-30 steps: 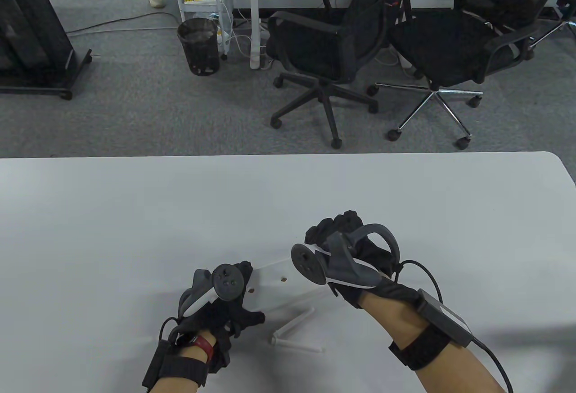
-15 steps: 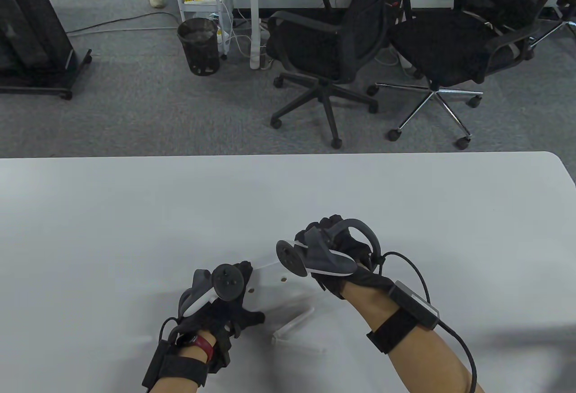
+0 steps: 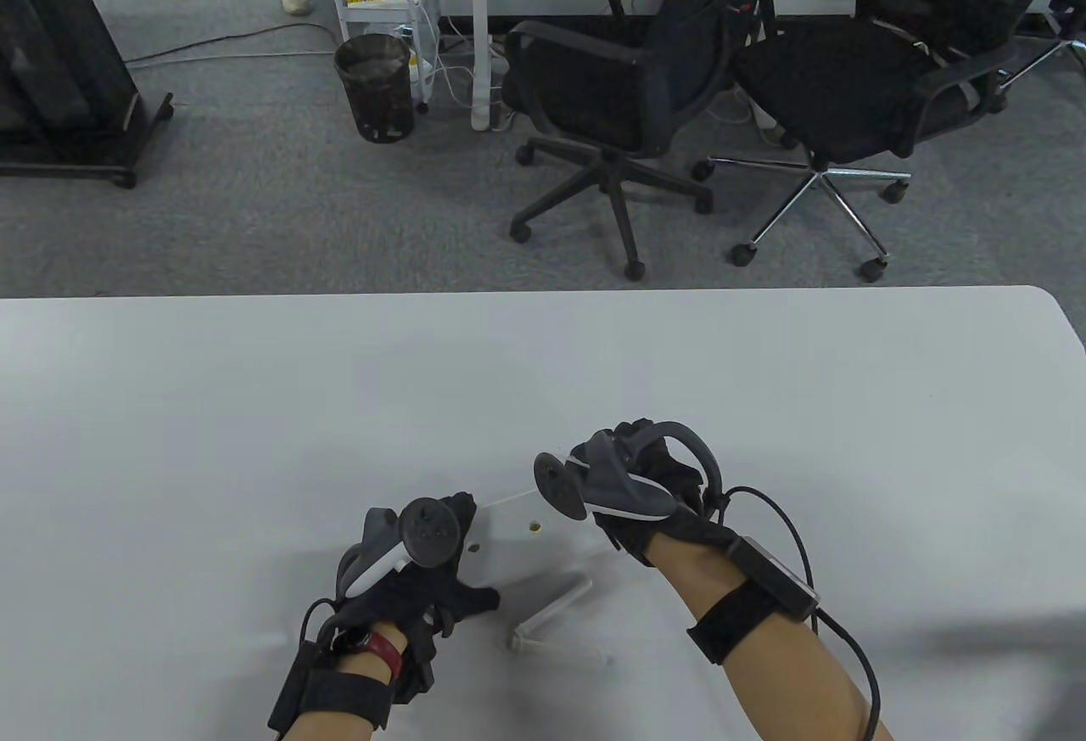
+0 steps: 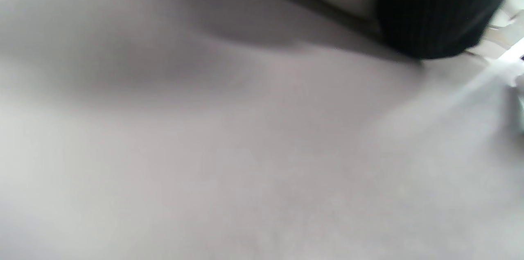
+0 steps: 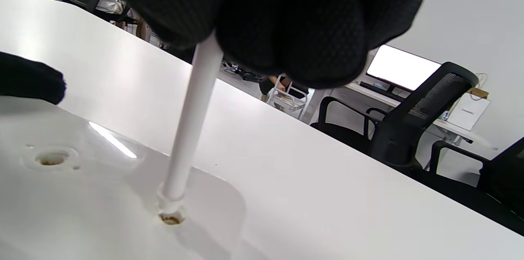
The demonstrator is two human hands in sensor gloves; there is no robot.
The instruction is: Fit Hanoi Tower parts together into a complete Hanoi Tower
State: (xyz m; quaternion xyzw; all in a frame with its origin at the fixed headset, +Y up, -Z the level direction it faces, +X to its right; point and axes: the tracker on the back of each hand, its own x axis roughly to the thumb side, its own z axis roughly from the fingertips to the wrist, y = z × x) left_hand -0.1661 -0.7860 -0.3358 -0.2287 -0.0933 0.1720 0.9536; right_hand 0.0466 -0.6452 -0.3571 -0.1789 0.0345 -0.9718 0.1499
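Observation:
A white base plate [image 3: 513,541] with open holes [image 3: 534,526] lies on the table. My left hand [image 3: 437,575] holds its left end, fingers at the far edge and thumb at the near edge. My right hand [image 3: 653,474] grips a white peg [image 5: 192,116] upright, and the peg's lower tip sits at a hole [image 5: 171,217] at the base's right end [image 5: 82,202]. Another open hole [image 5: 51,157] is to its left, and a left fingertip [image 5: 28,80] shows beyond it. The left wrist view is blurred and shows only the glove [image 4: 434,10] and the table.
Two loose white pegs [image 3: 553,603] [image 3: 567,649] lie crossed on the table just in front of the base, between my forearms. The table's far edge [image 3: 543,293] runs across the view, with office chairs [image 3: 628,96] on the floor behind it.
My right hand has moved left with the peg and then settled slightly down, bringing the peg's tip to the base's right hole. The left hand and the base have not moved.

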